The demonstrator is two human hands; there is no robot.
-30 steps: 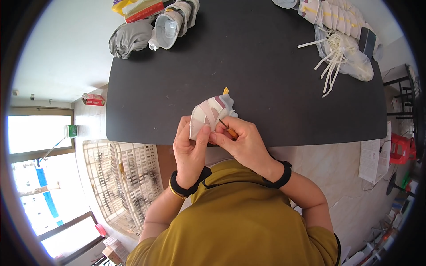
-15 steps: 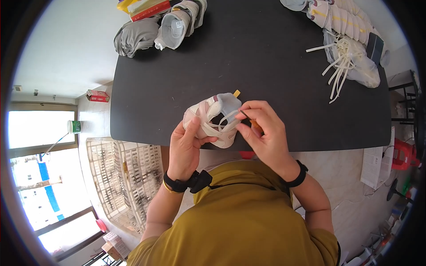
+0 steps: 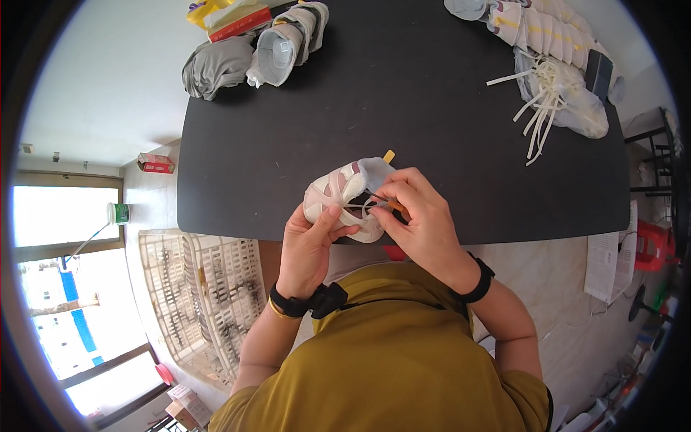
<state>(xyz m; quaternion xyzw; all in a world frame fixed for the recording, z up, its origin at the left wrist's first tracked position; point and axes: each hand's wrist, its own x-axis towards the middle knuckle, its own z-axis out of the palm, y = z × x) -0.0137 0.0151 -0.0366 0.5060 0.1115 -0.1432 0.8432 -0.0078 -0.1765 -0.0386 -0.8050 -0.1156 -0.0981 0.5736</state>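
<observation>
Near the front edge of the black table I hold a pale pink and white shoe upper [image 3: 327, 191] with a grey lining and a yellow pull tab [image 3: 389, 156]. My left hand [image 3: 305, 246] is closed on its toe end, thumb on top over the crossing straps. Close over the shoe's opening, my right hand [image 3: 426, 220] grips a thin dark-shafted tool with an orange handle [image 3: 397, 207]; its tip is hard to make out. A white lace [image 3: 366, 210] loops at the right fingertips, which hide part of it.
Nested shoe uppers [image 3: 279, 52] and a grey bundle [image 3: 217, 66] lie at the far left, by a red box [image 3: 240, 24]. At the far right are more uppers [image 3: 536, 32], white laces [image 3: 543, 90] in clear plastic, and a dark flat object [image 3: 599, 74]. Plastic crates [image 3: 227, 302] stand left.
My right hand and the tool have moved left and slightly down, closer to the middle of the shoe. The raised lace loop has dropped lower. The shoe has shifted slightly right.
</observation>
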